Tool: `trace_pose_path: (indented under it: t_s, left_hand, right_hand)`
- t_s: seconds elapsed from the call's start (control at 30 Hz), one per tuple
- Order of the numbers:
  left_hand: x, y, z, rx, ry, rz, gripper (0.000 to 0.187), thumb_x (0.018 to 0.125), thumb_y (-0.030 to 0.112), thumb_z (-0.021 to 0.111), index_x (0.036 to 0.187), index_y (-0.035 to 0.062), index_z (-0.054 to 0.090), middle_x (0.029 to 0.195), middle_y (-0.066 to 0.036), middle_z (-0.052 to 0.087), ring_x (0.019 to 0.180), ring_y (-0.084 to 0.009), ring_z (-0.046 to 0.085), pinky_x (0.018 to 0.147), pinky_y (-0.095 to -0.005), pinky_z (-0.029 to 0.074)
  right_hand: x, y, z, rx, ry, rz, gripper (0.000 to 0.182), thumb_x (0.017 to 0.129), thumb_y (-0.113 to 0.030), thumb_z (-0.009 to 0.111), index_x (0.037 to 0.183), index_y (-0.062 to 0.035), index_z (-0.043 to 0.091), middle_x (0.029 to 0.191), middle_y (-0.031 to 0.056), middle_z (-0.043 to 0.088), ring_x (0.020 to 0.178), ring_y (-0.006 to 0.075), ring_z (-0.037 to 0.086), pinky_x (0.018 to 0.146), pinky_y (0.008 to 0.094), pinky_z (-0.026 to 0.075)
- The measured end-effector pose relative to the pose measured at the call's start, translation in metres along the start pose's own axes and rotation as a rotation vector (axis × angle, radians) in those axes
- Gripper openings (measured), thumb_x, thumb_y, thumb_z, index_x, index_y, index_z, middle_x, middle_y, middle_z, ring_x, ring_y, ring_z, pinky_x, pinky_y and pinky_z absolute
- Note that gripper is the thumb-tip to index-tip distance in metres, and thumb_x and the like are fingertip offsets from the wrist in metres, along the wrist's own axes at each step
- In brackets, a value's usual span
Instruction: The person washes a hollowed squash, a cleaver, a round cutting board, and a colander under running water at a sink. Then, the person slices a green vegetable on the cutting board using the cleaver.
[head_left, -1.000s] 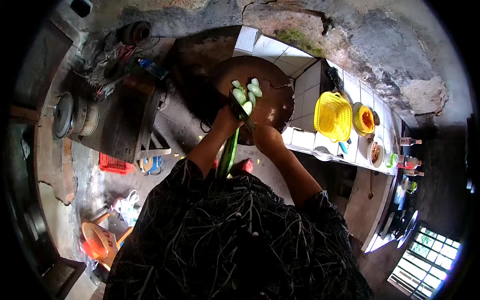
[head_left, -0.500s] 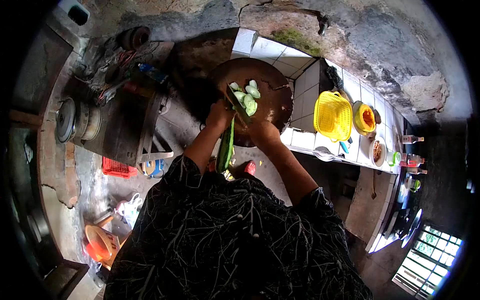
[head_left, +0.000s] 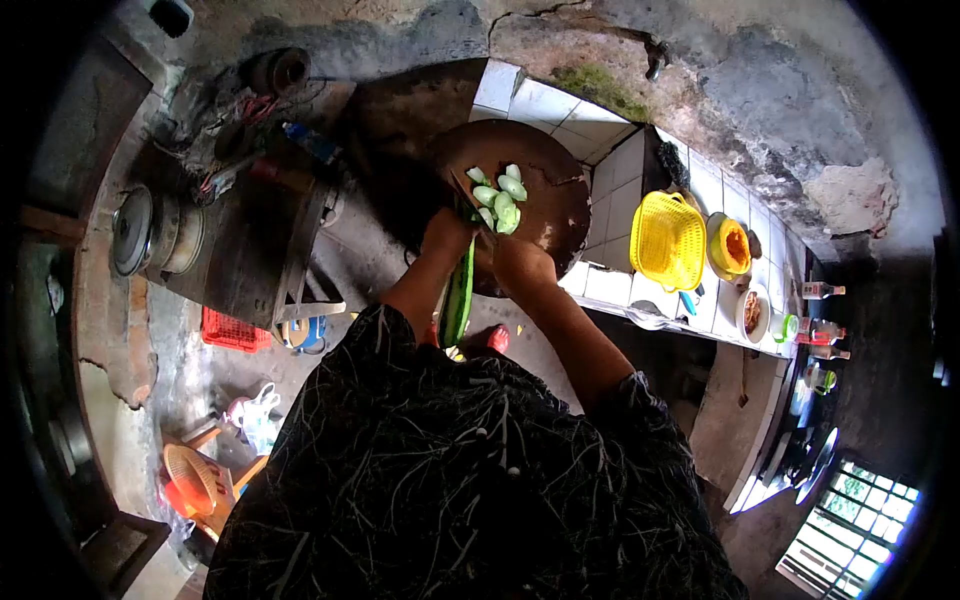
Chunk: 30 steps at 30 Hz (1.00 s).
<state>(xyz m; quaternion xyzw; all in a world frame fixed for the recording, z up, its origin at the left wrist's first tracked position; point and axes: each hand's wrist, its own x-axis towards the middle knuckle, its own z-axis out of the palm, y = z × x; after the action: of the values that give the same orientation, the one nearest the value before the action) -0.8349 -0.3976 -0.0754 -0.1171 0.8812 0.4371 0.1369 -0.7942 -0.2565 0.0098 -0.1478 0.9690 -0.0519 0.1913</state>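
Note:
My left hand (head_left: 449,236) is closed around the upper end of a long green gourd (head_left: 459,300), which hangs down toward my shirt. In my right hand (head_left: 524,265) is a knife, its dark blade (head_left: 471,201) slanting up and left beside the gourd's cut end. Both hands are over the near left part of a wide brown wok (head_left: 556,205). Several pale green gourd pieces (head_left: 505,214) lie in the wok just beyond the blade. The knife's handle is hidden by my right fingers.
To the right, a white-tiled counter (head_left: 610,283) bears a yellow basket (head_left: 667,240), a cut pumpkin (head_left: 734,248), a bowl of food (head_left: 753,312) and several bottles (head_left: 823,290). A dark wooden table (head_left: 245,255) with pots (head_left: 180,243) stands left. A red crate (head_left: 235,330) sits below it.
The view has shifted slightly, so the wok appears a little further right. The blade has moved slightly left relative to the wok. Both hands keep their holds, and the pieces look much the same.

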Motion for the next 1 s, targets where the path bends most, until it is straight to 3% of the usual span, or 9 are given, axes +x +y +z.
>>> trace_pose_path:
  t_s: [0.17, 0.23, 0.3, 0.37, 0.6, 0.7, 0.77, 0.87, 1.0]
  left_hand:
    - [-0.007, -0.001, 0.000, -0.005, 0.053, 0.004, 0.040, 0.071, 0.036, 0.065, 0.088, 0.0002, 0.061, 0.083, -0.021, 0.062, 0.081, -0.0368, 0.059, 0.069, -0.0440, 0.047]
    - [-0.009, 0.009, -0.007, -0.085, 0.080, 0.029, 0.038, 0.073, 0.037, 0.064, 0.086, 0.0016, 0.062, 0.081, -0.020, 0.062, 0.080, -0.0372, 0.059, 0.068, -0.0447, 0.047]
    - [0.002, -0.005, -0.002, 0.111, -0.004, 0.239, 0.038, 0.075, 0.041, 0.060, 0.085, 0.0041, 0.063, 0.083, -0.019, 0.062, 0.081, -0.0380, 0.059, 0.069, -0.0453, 0.047]
    - [0.017, -0.027, 0.013, 0.145, -0.008, 0.230, 0.036, 0.073, 0.037, 0.063, 0.085, 0.0029, 0.063, 0.085, -0.020, 0.062, 0.082, -0.0369, 0.059, 0.070, -0.0440, 0.047]
    - [-0.001, -0.010, 0.004, 0.061, 0.105, 0.017, 0.034, 0.070, 0.030, 0.068, 0.087, 0.0015, 0.063, 0.086, -0.021, 0.062, 0.085, -0.0363, 0.059, 0.071, -0.0421, 0.047]
    - [-0.010, 0.009, -0.009, -0.040, 0.019, 0.050, 0.037, 0.070, 0.031, 0.069, 0.090, 0.0007, 0.062, 0.087, -0.021, 0.062, 0.086, -0.0369, 0.059, 0.071, -0.0422, 0.047]
    - [0.011, -0.014, 0.012, -0.004, 0.078, 0.058, 0.037, 0.070, 0.031, 0.068, 0.091, 0.0009, 0.062, 0.086, -0.021, 0.062, 0.085, -0.0371, 0.059, 0.070, -0.0425, 0.047]
    - [-0.009, 0.002, -0.006, -0.059, 0.100, 0.038, 0.036, 0.070, 0.030, 0.067, 0.091, 0.0005, 0.062, 0.084, -0.021, 0.062, 0.084, -0.0376, 0.059, 0.069, -0.0427, 0.047]
    - [0.006, -0.011, 0.005, -0.147, 0.055, 0.101, 0.035, 0.072, 0.030, 0.065, 0.090, 0.0005, 0.062, 0.085, -0.021, 0.062, 0.084, -0.0381, 0.059, 0.067, -0.0416, 0.047]
  right_hand:
    - [-0.003, 0.003, 0.005, -0.014, 0.116, -0.040, 0.023, 0.084, -0.018, 0.047, 0.102, -0.0096, 0.056, 0.081, 0.0180, 0.064, 0.076, 0.0305, 0.065, 0.062, 0.0398, 0.052]
    - [0.013, 0.021, 0.020, -0.091, -0.032, -0.075, 0.029, 0.083, -0.018, 0.048, 0.111, -0.0116, 0.054, 0.081, 0.0177, 0.064, 0.076, 0.0298, 0.065, 0.060, 0.0392, 0.052]
    - [-0.005, 0.002, -0.013, 0.032, -0.058, -0.022, 0.032, 0.083, -0.018, 0.048, 0.114, -0.0121, 0.052, 0.081, 0.0175, 0.064, 0.075, 0.0302, 0.065, 0.058, 0.0394, 0.052]
    - [-0.018, -0.009, -0.023, 0.107, 0.105, -0.014, 0.021, 0.083, -0.019, 0.048, 0.094, -0.0068, 0.062, 0.081, 0.0162, 0.064, 0.075, 0.0293, 0.065, 0.059, 0.0392, 0.053]
    - [-0.008, -0.010, -0.025, 0.012, 0.040, -0.023, 0.022, 0.083, -0.016, 0.046, 0.099, -0.0071, 0.058, 0.084, 0.0151, 0.064, 0.076, 0.0308, 0.064, 0.062, 0.0396, 0.052]
    - [0.003, 0.005, -0.005, 0.008, -0.079, 0.018, 0.027, 0.083, -0.016, 0.047, 0.106, -0.0079, 0.058, 0.086, 0.0168, 0.064, 0.075, 0.0287, 0.065, 0.060, 0.0385, 0.053]
    - [0.002, 0.008, -0.003, -0.114, -0.043, -0.098, 0.023, 0.083, -0.018, 0.047, 0.096, -0.0065, 0.062, 0.083, 0.0177, 0.064, 0.077, 0.0293, 0.065, 0.061, 0.0383, 0.053]
    - [-0.012, -0.006, -0.011, 0.010, 0.051, 0.003, 0.022, 0.083, -0.018, 0.047, 0.091, -0.0061, 0.063, 0.081, 0.0184, 0.064, 0.079, 0.0300, 0.065, 0.062, 0.0387, 0.053]
    - [0.001, 0.010, 0.003, 0.058, 0.028, -0.084, 0.022, 0.081, -0.016, 0.047, 0.092, -0.0018, 0.060, 0.081, 0.0184, 0.063, 0.075, 0.0345, 0.063, 0.064, 0.0426, 0.052]
